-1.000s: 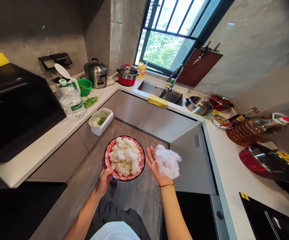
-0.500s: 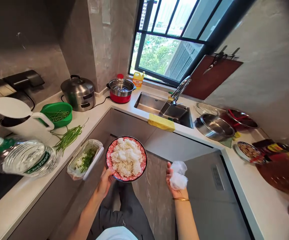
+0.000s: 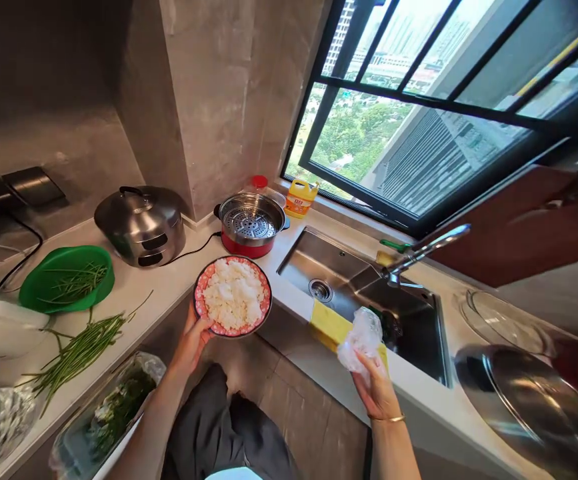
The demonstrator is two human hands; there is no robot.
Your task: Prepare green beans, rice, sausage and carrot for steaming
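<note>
My left hand (image 3: 192, 340) grips the near left rim of a red patterned plate (image 3: 203, 283), thumb on top. A mound of white rice (image 3: 236, 293) covers most of it. The plate is held in the air by the counter edge, in front of a red and silver electric steamer (image 3: 249, 223) with a perforated tray inside. My right hand (image 3: 375, 387) is closed on a crumpled clear plastic bag (image 3: 361, 341), held over the front edge of the sink, in front of a yellow cloth (image 3: 329, 325). What the bag contains, if anything, I cannot make out.
The steel sink (image 3: 301, 267) with its faucet (image 3: 419, 257) lies ahead under the window. Left on the counter are a silver cooker (image 3: 139, 223), a green basin (image 3: 63, 283) and green stalks (image 3: 81, 347). A bin (image 3: 119, 407) hangs below. At right sits a steel pot (image 3: 523, 400).
My view has shifted toward the window and sink. The plate of rice is now close to the steamer and counter edge. My right hand has brought the plastic bag to the sink's front edge.
</note>
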